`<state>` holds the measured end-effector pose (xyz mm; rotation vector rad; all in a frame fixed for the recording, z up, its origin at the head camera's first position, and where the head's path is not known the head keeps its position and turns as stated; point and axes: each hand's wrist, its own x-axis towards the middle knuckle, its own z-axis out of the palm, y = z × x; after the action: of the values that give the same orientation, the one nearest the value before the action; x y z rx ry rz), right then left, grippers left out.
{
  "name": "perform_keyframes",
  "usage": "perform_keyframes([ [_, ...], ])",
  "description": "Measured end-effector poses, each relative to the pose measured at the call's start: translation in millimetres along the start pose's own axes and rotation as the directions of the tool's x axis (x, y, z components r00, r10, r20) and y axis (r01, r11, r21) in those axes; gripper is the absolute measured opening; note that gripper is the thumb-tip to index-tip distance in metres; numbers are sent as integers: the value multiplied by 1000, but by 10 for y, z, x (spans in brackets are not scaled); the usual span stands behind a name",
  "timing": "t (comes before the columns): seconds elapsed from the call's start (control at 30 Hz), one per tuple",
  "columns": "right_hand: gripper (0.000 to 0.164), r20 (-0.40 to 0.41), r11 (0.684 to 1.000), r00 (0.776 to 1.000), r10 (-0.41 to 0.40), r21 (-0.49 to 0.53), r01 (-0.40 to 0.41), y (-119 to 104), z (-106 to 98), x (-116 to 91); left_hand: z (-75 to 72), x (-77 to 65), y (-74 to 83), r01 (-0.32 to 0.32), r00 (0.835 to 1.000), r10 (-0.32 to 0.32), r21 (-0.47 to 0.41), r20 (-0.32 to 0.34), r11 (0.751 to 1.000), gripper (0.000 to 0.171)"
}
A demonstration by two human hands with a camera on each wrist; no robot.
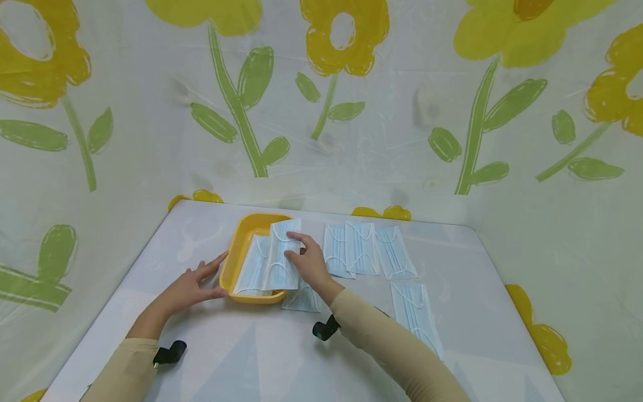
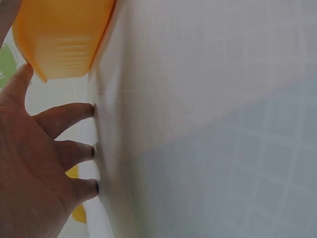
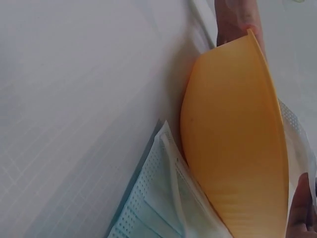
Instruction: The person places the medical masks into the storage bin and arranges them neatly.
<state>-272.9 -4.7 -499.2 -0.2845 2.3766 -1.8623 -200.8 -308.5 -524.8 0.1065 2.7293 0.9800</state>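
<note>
A yellow plastic basket (image 1: pixel 228 273) stands left of centre on the table. My left hand (image 1: pixel 186 291) rests at its left side, fingers spread. In the left wrist view one fingertip meets the basket's edge, while the other fingertips (image 2: pixel 89 151) touch the table. Over the basket's right part, my right hand (image 1: pixel 312 267) pinches a light blue face mask (image 1: pixel 279 268) with white ear loops between thumb and fingers. Beneath it, another face mask (image 1: pixel 251 262) lies in the basket, partly covered. One more mask (image 3: pixel 153 210) lies against the basket's outer wall, on the table.
Right of the basket, three masks (image 1: pixel 359 251) lie in a row, two overlapping. A further mask (image 1: pixel 414 312) sits nearer, partly behind my right sleeve (image 1: pixel 397 346). A flower-patterned curtain (image 1: pixel 382 139) encloses the table (image 1: pixel 467 290) at the back and sides.
</note>
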Motion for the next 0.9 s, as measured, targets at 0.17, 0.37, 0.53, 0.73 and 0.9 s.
perform_keyframes([
  [0.17, 45, 2, 1000, 1000, -16, -22, 16, -2, 87, 23, -13, -18, 25, -13, 1000, 13, -1, -3, 1000, 100],
  [0.37, 45, 27, 999, 1000, -3, -32, 4, -70, 183, 31, -10, -17, 23, -11, 1000, 11, 3, 0, 1000, 100],
  [0.53, 45, 17, 998, 1000, 5, -67, -4, -123, 252, 46, 1, -5, 23, 0, 1000, 0, 1, 7, 1000, 101],
  [0.73, 46, 8, 994, 1000, 6, -111, -5, -149, 342, 75, -10, -9, 37, 22, 1000, -23, 2, 16, 1000, 102],
  [0.9, 46, 10, 994, 1000, 14, -110, -13, -173, 403, 76, -13, -16, 47, 38, 999, -38, 6, 25, 999, 103],
])
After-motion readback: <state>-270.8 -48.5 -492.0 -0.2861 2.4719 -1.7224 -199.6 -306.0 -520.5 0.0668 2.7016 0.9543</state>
